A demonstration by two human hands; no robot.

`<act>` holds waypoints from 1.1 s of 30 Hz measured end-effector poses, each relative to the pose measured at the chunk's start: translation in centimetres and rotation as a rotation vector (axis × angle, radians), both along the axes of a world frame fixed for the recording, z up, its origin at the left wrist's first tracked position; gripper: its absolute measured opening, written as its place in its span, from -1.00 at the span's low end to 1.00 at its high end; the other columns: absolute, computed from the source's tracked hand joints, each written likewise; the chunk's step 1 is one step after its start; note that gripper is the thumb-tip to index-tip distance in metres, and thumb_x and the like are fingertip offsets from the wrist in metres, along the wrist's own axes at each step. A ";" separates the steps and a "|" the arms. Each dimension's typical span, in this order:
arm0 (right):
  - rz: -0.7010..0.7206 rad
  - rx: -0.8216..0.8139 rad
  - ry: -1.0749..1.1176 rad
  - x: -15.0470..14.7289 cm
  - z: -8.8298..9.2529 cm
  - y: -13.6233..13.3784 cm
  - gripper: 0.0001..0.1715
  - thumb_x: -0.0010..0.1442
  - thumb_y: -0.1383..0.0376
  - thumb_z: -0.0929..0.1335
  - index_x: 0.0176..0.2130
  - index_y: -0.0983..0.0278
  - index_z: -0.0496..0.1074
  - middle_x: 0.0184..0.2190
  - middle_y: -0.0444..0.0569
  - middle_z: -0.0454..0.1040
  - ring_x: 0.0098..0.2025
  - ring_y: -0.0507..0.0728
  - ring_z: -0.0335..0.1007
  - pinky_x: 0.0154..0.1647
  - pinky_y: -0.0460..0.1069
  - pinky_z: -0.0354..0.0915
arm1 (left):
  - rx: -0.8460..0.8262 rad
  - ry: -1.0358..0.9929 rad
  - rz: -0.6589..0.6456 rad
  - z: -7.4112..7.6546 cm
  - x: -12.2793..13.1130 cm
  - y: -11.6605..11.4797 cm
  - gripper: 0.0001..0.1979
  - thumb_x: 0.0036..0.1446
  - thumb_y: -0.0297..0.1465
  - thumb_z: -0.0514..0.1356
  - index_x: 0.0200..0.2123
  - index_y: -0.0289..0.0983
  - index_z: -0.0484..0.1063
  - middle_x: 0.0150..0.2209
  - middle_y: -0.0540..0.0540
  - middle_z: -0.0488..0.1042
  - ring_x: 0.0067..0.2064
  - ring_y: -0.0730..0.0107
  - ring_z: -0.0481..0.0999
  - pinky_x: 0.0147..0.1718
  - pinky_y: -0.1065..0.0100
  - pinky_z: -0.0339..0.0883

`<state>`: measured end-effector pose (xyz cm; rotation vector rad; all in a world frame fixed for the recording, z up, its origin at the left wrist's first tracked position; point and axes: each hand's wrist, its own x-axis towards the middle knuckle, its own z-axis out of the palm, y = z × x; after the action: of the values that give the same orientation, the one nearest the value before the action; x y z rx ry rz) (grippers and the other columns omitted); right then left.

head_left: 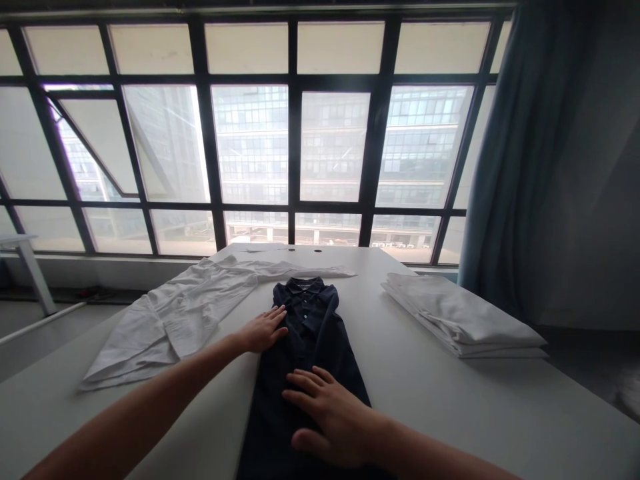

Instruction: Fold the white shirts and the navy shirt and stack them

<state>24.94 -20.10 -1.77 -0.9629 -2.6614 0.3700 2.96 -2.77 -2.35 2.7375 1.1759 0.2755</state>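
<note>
A dark navy collared shirt (313, 333) lies lengthwise on the white table (415, 373), folded into a narrow strip with its collar toward the window. My left hand (263, 329) rests flat on the shirt's left edge near the collar, fingers stretched out. Lower down, my right hand (330, 413) lies palm-down on the middle of the shirt with fingers spread. Neither hand grips anything.
A white shirt (175, 317) lies spread out on the table to the left. A stack of folded white garments (463, 320) sits at the right. A large window with a dark frame is behind the table, and a blue curtain (505, 167) hangs at the right.
</note>
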 end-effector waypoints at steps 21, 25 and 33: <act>0.035 0.102 -0.114 0.4 -5.0 3.0 -0.37 0.44 0.09 0.16 0.40 0.14 -0.01 0.40 0.07 -0.03 0.42 0.24 -0.14 0.38 0.29 -0.09 | 0.219 -0.186 0.288 0.7 5.2 12.1 -0.57 0.38 -0.20 -0.05 0.04 -0.35 0.42 0.19 -0.30 0.34 0.28 -0.06 0.20 0.27 0.12 -0.05; 0.056 0.013 -0.060 0.6 -2.9 1.9 -0.21 0.35 -0.09 0.22 0.39 0.17 0.01 0.40 0.11 -0.03 0.42 0.27 -0.16 0.40 0.30 -0.16 | 0.052 -0.268 0.233 2.4 10.2 8.2 -0.41 0.33 0.01 -0.07 -0.38 -0.32 0.50 -0.33 -0.24 0.52 -0.18 0.06 0.52 -0.09 0.17 0.31; 0.062 -0.048 -0.019 0.6 -2.3 1.6 -0.13 0.31 -0.19 0.19 0.39 0.20 0.03 0.40 0.16 -0.04 0.43 0.29 -0.21 0.40 0.32 -0.23 | -0.497 -0.442 0.364 1.6 17.5 9.1 -0.69 0.03 -0.31 0.38 -0.22 -0.40 0.49 -0.49 -0.04 0.46 -0.50 0.35 0.46 -0.53 0.40 0.31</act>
<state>25.55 -18.46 -4.06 -0.9035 -2.7166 0.4419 20.42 6.33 -0.70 1.9085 1.3735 0.5168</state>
